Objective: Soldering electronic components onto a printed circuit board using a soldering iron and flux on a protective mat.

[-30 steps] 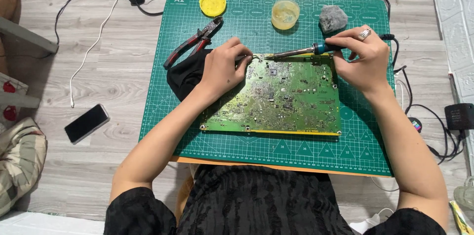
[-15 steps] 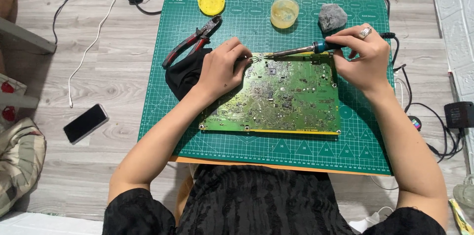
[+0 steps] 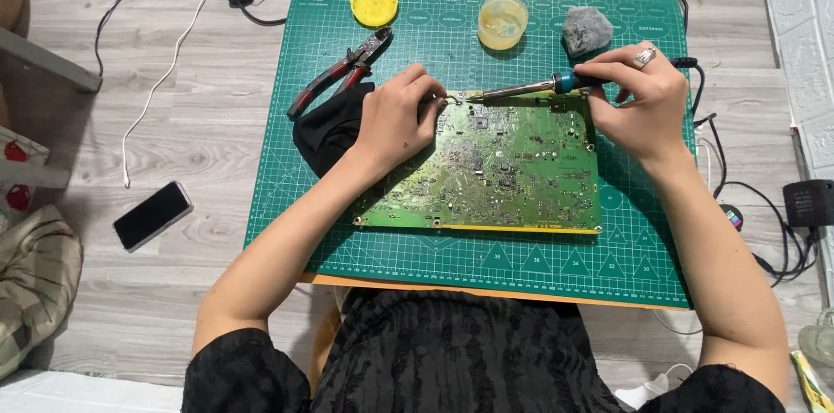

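**Green board, iron laid along its far edge**

Green circuit board [image 3: 495, 165] lies flat on the cutting mat [image 3: 660, 257], one board only, long axis running left to right; the mat sits on a wood floor [image 3: 174, 118], no worktop in view.

Right hand [image 3: 638, 105] pinches the soldering iron [image 3: 530, 87] at its blue collar, fingers pressed together round the handle; the iron's long axis runs nearly level, tip pointing left, toward the board's far left corner; its cord trails off to the right.

Left hand [image 3: 395, 122] rests on the board's far left corner, fingertips pressed together just beside the iron's tip; whether they pinch solder wire I cannot tell; too small. The left hand is nearer the tip; the right is well back along the handle.

Counts: one iron; one pair of red-handled pliers [image 3: 339, 79] left of the board; one yellow lid [image 3: 373, 5]; one open pot [image 3: 502, 24]; one grey wool pad [image 3: 586, 31]; one black cloth [image 3: 326, 131] under the left wrist; one phone [image 3: 152, 215] on the floor.
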